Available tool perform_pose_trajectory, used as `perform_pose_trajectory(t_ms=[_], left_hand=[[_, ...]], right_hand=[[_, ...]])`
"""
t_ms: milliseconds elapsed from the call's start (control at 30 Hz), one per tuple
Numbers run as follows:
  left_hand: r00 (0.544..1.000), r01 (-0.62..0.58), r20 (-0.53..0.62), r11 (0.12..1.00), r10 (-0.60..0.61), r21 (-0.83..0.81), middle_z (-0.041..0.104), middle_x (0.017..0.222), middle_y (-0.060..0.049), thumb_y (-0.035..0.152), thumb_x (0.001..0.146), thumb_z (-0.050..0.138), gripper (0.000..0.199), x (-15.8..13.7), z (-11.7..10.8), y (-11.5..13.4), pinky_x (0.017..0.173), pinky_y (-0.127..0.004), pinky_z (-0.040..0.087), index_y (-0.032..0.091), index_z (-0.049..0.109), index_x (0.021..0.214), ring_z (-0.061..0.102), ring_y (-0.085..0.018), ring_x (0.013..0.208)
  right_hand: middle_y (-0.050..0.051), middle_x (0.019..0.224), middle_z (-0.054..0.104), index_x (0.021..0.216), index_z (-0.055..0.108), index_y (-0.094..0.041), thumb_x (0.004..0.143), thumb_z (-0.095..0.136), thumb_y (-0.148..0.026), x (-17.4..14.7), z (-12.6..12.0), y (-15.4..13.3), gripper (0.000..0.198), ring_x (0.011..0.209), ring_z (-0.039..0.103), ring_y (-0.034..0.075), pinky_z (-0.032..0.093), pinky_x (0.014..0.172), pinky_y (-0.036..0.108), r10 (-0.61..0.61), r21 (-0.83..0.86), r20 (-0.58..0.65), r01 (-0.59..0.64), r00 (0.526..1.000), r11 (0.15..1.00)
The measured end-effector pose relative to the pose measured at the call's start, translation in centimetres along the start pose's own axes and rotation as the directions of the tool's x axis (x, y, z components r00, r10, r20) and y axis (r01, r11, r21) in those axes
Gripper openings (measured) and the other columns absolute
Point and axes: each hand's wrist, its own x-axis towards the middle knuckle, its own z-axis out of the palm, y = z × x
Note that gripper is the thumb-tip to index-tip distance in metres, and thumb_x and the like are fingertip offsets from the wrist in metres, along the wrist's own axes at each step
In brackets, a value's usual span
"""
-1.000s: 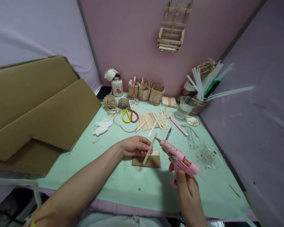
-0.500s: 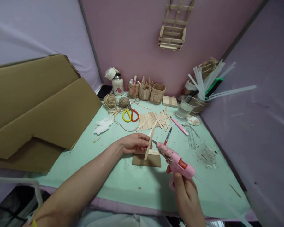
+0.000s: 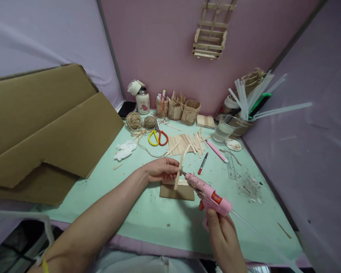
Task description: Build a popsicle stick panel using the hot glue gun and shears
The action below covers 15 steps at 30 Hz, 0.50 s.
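The stick is pale, flat, narrow and round-ended, held aslant above the brown cardboard on the tabletop. The left hand pinches it; the right hand wraps round the grip of the pink glue gun, its nozzle at or just beside the stick. Compared with a second ago, the nozzle sits further down the stick, which stands more upright.

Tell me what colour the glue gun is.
The glue gun is mostly pink, as the head view shows best.
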Motion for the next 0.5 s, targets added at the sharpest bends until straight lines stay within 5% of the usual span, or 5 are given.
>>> perform_pose_trajectory(t_ms=[200, 367, 500], left_hand=[[0.999, -0.044, -0.022, 0.999, 0.044, -0.023, 0.066, 0.067, -0.003, 0.022, 0.05, 0.093, 0.036, -0.2, 0.0, 0.5, 0.054, -0.013, 0.046, 0.006, 0.071, 0.074, 0.057, -0.004, 0.054], [0.998, -0.062, -0.027, 0.997, 0.061, -0.051, 0.066, 0.066, -0.003, 0.02, 0.051, 0.093, 0.036, -0.3, -0.1, 0.8, 0.053, -0.013, 0.046, 0.006, 0.07, 0.074, 0.057, -0.004, 0.053], [0.997, -0.07, -0.033, 0.995, 0.068, -0.074, 0.066, 0.065, -0.003, 0.019, 0.05, 0.093, 0.037, -0.4, -0.1, 0.9, 0.051, -0.013, 0.046, 0.005, 0.069, 0.074, 0.056, -0.004, 0.051]], right_hand=[[0.008, 0.076, 0.072, 0.09, 0.072, -0.022, 0.091, 0.043, -0.057, -0.7, 0.0, 0.6, 0.045, 0.06, 0.062, 0.022, 0.054, 0.058, 0.034, 0.089, -0.001, -0.021, -0.09, 0.996, 0.996], [0.011, 0.092, 0.074, 0.099, 0.073, -0.021, 0.089, 0.047, -0.058, -1.0, 0.1, 1.1, 0.046, 0.09, 0.068, 0.028, 0.057, 0.08, 0.039, 0.118, 0.004, -0.024, -0.118, 0.993, 0.993], [0.01, 0.087, 0.075, 0.101, 0.073, -0.019, 0.09, 0.045, -0.057, -0.8, 0.1, 0.8, 0.048, 0.081, 0.07, 0.026, 0.059, 0.076, 0.037, 0.111, -0.001, -0.001, -0.111, 0.994, 0.994]])
